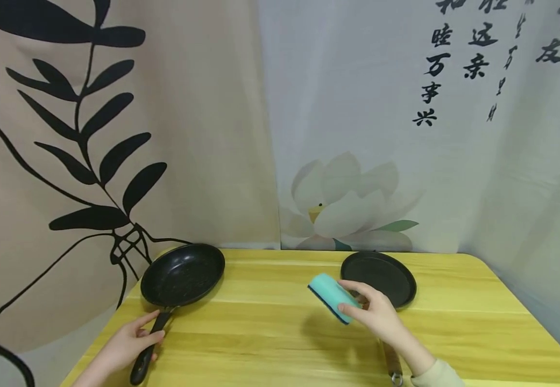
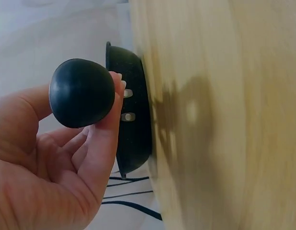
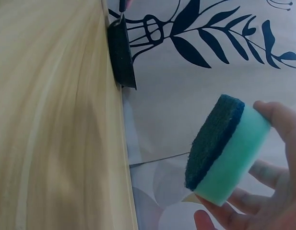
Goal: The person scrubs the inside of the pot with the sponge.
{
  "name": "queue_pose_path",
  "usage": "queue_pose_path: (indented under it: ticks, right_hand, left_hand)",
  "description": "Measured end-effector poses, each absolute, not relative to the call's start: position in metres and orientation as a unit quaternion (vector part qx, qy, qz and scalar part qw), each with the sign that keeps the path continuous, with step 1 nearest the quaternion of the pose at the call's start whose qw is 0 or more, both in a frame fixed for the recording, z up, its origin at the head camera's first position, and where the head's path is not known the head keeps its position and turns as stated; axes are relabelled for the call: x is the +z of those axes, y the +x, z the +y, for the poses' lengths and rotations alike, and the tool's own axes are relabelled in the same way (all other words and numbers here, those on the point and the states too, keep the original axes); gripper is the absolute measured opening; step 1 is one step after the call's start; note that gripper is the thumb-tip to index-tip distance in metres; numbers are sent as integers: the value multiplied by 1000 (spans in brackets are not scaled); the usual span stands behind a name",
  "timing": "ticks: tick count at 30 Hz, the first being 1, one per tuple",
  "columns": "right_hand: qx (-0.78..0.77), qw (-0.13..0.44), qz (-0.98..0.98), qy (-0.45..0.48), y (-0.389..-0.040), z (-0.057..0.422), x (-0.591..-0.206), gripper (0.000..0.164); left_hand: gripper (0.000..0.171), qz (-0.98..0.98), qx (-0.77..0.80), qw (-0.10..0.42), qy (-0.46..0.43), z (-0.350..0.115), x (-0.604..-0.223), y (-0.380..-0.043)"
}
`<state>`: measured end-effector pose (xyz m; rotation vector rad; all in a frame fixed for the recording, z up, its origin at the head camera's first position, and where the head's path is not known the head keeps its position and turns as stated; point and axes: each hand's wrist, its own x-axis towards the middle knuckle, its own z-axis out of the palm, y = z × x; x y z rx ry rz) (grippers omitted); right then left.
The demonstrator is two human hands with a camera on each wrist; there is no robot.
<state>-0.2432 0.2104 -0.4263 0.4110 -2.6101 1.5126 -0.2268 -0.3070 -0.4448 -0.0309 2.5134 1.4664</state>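
Observation:
On the left of the wooden table, a black frying pan [image 1: 183,275] sits with its handle [image 1: 145,360] pointing towards me. My left hand [image 1: 123,346] grips that handle, thumb on one side and fingers on the other; in the left wrist view the handle's rounded end [image 2: 81,93] hides part of the grip. Above the table, right of the middle, my right hand [image 1: 381,318] pinches a turquoise sponge [image 1: 330,295] between thumb and fingers. The sponge's dark scouring layer [image 3: 212,141] faces the table side in the right wrist view. It touches neither pan.
A flat black pan [image 1: 381,274] lies behind my right hand, its brown handle [image 1: 392,361] partly covered by my forearm. The yellow wooden table [image 1: 260,333] ends at a printed cloth backdrop [image 1: 212,134] with plant drawings and writing.

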Motion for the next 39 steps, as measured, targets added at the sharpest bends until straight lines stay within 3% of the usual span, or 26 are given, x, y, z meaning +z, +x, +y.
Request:
queue_pose_path:
  ticks: [9,25,39]
  right_hand:
    - [515,46,-845,138,-243,217,-423,52]
    - [505,65,-851,130,-239,224,-418,52]
    - [510,74,-848,122,-239,227,-415,52]
  left_hand:
    - [75,870,480,110,-15,-286,-444,-226]
    - [70,897,431,53,77,-174,-449,-230]
    - [63,898,406,57,160,-98,-450,-230]
